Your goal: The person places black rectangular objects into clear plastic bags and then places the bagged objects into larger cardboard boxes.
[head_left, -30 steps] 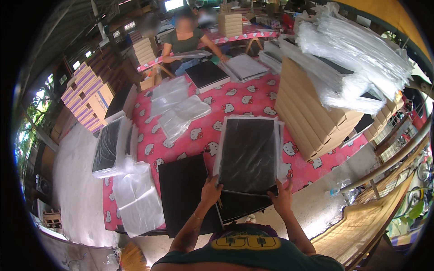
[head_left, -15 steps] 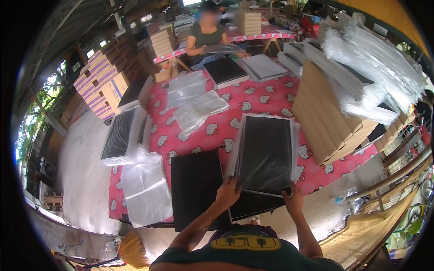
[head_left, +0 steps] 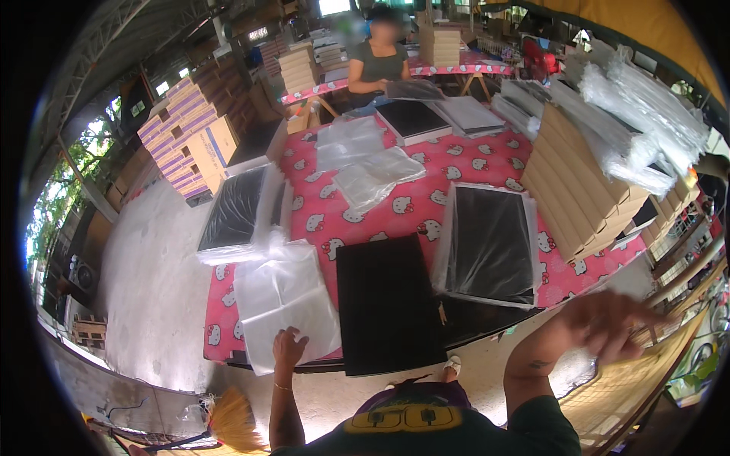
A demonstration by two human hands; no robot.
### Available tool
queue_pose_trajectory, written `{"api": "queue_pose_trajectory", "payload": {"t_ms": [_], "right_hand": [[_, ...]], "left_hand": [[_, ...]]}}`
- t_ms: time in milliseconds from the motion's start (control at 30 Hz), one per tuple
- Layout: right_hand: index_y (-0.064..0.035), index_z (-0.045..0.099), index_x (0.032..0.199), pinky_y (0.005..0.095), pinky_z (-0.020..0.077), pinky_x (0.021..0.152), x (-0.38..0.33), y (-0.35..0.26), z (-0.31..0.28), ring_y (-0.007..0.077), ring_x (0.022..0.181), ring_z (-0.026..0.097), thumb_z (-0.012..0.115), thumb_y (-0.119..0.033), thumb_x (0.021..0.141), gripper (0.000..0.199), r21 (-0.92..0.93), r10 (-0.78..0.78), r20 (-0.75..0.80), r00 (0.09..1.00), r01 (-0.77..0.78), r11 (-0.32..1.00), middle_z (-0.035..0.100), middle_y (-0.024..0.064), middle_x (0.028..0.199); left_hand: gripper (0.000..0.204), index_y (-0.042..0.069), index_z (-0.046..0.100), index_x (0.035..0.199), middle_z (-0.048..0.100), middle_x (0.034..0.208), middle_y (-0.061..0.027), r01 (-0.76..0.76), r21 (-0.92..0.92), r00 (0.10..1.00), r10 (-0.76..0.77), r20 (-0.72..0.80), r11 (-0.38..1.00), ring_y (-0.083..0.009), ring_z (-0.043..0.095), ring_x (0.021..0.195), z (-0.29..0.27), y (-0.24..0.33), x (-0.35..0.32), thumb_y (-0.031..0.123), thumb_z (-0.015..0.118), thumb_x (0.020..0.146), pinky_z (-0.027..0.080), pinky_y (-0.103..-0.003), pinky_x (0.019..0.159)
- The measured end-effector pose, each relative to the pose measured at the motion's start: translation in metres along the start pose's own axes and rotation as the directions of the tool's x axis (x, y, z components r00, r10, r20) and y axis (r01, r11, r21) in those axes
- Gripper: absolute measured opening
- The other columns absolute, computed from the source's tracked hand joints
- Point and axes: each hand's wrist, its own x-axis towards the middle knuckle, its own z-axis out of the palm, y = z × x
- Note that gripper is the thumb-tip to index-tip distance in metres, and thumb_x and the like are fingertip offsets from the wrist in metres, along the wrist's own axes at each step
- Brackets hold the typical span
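My left hand (head_left: 289, 347) lies at the near edge of a stack of clear plastic bags (head_left: 283, 289), its fingers apart and nothing visible in them. To its right a flat black panel (head_left: 389, 300) lies bare on the table's front edge. Beyond and right of that, a black panel with a pale border (head_left: 490, 243) sits inside a clear plastic sleeve, with no hand on it. My right hand (head_left: 612, 323) is raised off the table's right front corner, apart from everything. Motion smears its fingers, so I cannot tell how they are held.
A pink patterned cloth covers the table (head_left: 414, 205). Brown cartons (head_left: 585, 194) stand at right, beside a pile of plastic-wrapped items (head_left: 646, 114). Wrapped panels (head_left: 239, 209) are stacked at left. Across the table sits a person (head_left: 376, 64) handling a dark sheet. A broom (head_left: 234, 418) is below.
Both hands have left the sleeved panel. My left hand has moved left to the plastic bags; my right has swung out to the right. The view has shifted slightly.
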Motion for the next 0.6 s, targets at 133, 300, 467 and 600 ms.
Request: {"api": "queue_pose_trajectory", "payload": {"t_ms": [133, 300, 467, 600], "right_hand": [[0.0009, 0.028, 0.144, 0.0283, 0.0395, 0.048, 0.036, 0.096, 0.037, 0.0134, 0.057, 0.055, 0.057, -0.018, 0.093, 0.062, 0.011, 0.35, 0.39, 0.852, -0.384, 0.923, 0.059, 0.0058, 0.07], [-0.0005, 0.048, 0.132, 0.0319, 0.0369, 0.047, 0.016, 0.129, 0.101, 0.0159, 0.053, 0.053, 0.058, -0.019, 0.092, 0.045, 0.259, 0.328, -0.278, 0.903, -0.258, 0.931, 0.057, 0.0062, 0.068], [-0.0076, 0.061, 0.121, 0.0285, 0.0349, 0.049, 0.046, 0.105, 0.086, 0.0162, 0.053, 0.05, 0.06, -0.022, 0.091, 0.034, 0.425, -0.087, 0.495, 0.864, -0.154, 0.892, 0.051, 0.0036, 0.064], [0.0007, 0.068, 0.106, 0.0302, 0.0355, 0.049, 0.047, 0.101, 0.12, 0.0192, 0.05, 0.047, 0.062, -0.024, 0.091, 0.029, 0.101, 0.183, 0.444, 0.877, -0.252, 0.962, 0.054, 0.005, 0.066]], "left_hand": [[0.008, 0.006, 0.059, 0.085, 0.064, 0.087, -0.0205, 0.026, -0.035, 0.999, -0.027, -0.038, 0.999, -0.0422, 0.061, 0.084, 0.004, -0.021, -0.008, 0.013, 0.054, 0.086, 0.048, -0.051, 0.071], [0.006, 0.003, 0.053, 0.086, 0.064, 0.08, -0.0211, -0.066, -0.243, 0.982, 0.02, -0.186, 0.968, -0.0437, 0.06, 0.078, -0.001, -0.041, -0.012, 0.01, 0.052, 0.088, 0.046, -0.05, 0.065], [0.009, 0.003, 0.055, 0.087, 0.064, 0.078, -0.0214, -0.119, -0.391, 0.979, 0.041, -0.202, 0.913, -0.043, 0.061, 0.078, -0.004, -0.059, -0.005, 0.011, 0.054, 0.089, 0.047, -0.049, 0.066], [0.014, 0.002, 0.059, 0.09, 0.065, 0.079, -0.0215, -0.021, -0.414, 1.0, 0.023, 0.001, 0.91, -0.0406, 0.063, 0.078, -0.004, -0.066, 0.01, 0.015, 0.057, 0.087, 0.049, -0.046, 0.069]]}}
